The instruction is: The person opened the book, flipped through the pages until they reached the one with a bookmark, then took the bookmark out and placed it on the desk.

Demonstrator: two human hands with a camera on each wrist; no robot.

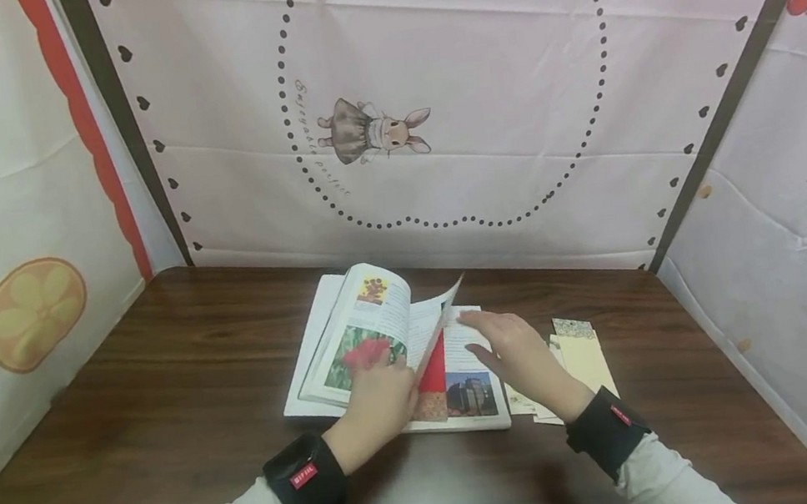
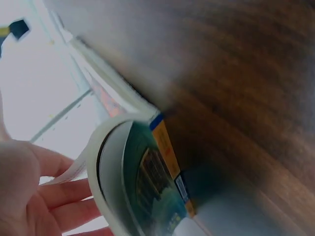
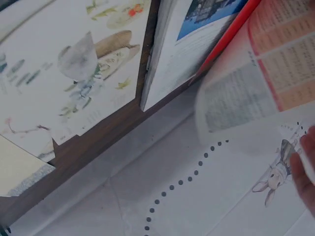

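A thick illustrated book (image 1: pixel 466 362) lies spread on the dark table, its left pages bowed upward. My left hand (image 1: pixel 379 394) grips the left-hand pages near the bottom edge; in the left wrist view, the fingers of the left hand (image 2: pixel 64 201) are behind the curled cover (image 2: pixel 147 172). A single page (image 1: pixel 439 332) stands raised between both hands. Beside that raised page is my right hand (image 1: pixel 517 347), fingers extended. In the right wrist view, the right hand's fingers (image 3: pixel 302 177) show at the edge, near the printed page (image 3: pixel 241 98). A red strip (image 1: pixel 434 374) shows inside the book.
Several decorated paper cards (image 1: pixel 586 360) lie overlapping right of the book, some with floral drawings. The brown wooden table (image 1: pixel 164 399) extends around them. Fabric walls (image 1: pixel 469 109) with printed pictures enclose the table's back and sides.
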